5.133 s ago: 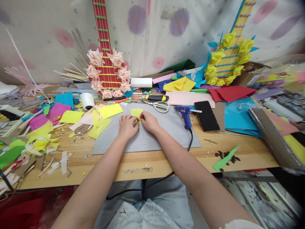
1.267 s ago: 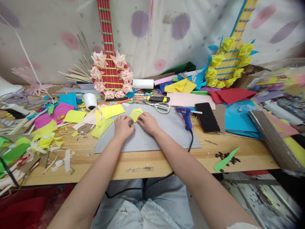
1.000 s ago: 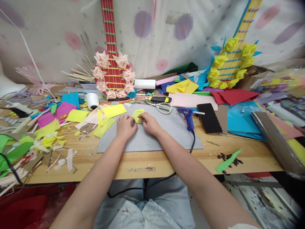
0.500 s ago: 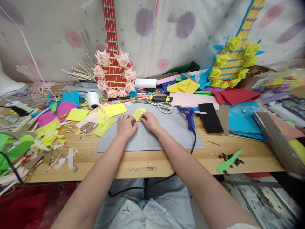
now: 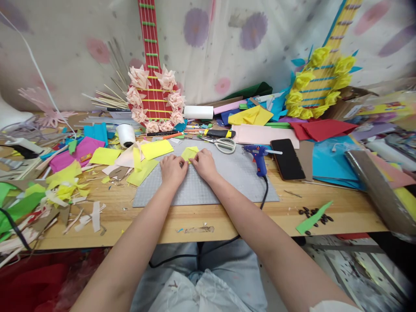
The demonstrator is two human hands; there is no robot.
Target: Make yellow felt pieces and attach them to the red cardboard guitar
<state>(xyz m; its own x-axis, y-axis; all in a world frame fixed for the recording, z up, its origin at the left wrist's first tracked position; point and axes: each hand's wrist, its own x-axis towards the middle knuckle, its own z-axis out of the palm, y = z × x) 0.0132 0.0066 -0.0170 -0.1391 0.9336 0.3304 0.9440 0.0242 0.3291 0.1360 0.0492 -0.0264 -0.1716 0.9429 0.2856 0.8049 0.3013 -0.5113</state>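
Between my two hands a small piece of yellow paper point(image 5: 189, 152) lies on the grey cutting mat point(image 5: 201, 193). My left hand point(image 5: 173, 169) is closed, its thumb and fingertips at the paper's lower left edge. From the other side my right hand point(image 5: 204, 164) pinches the paper's right edge. Both hands rest low on the mat with fingertips close together. Just left of my left hand lie more yellow sheets point(image 5: 157, 149). Scissors point(image 5: 224, 145) with pale handles lie beyond my right hand.
To the right are a blue glue gun point(image 5: 258, 158) with its cord and a phone point(image 5: 287, 159). Paper scraps point(image 5: 65, 186) cover the left side. A red paper guitar point(image 5: 158, 106) and a yellow one point(image 5: 316, 86) stand behind. Dark seeds point(image 5: 321, 219) lie near the front edge.
My hands have come slightly closer together at the near edge of the yellow paper. The rest of the table looks the same.
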